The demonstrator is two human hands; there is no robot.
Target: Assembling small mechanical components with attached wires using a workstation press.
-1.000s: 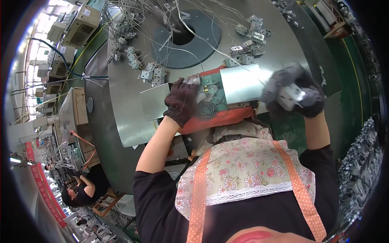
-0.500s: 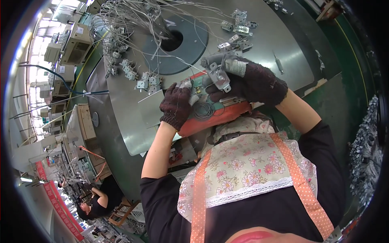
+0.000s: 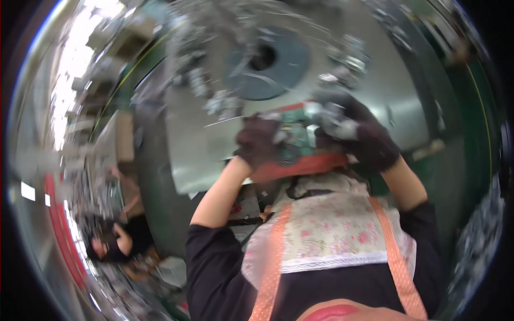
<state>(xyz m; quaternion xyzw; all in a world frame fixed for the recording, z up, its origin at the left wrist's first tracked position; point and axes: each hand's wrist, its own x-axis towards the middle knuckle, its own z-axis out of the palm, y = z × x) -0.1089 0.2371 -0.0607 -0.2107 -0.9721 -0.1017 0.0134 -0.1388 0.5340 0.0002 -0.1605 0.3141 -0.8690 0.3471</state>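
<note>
In a dark knit glove, the right hand (image 3: pixel 369 136) grips a shiny metal part (image 3: pixel 333 119), its outline blurred, above a flat green board (image 3: pixel 303 137); the similarly gloved left hand (image 3: pixel 260 138) is at the board's left, its grip too blurred to tell.

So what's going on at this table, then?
A person in dark gloves is working over a green board. Their right hand holds a blurred silvery part at its right side; their left hand is at its left. More metal parts lie on the table.
</note>
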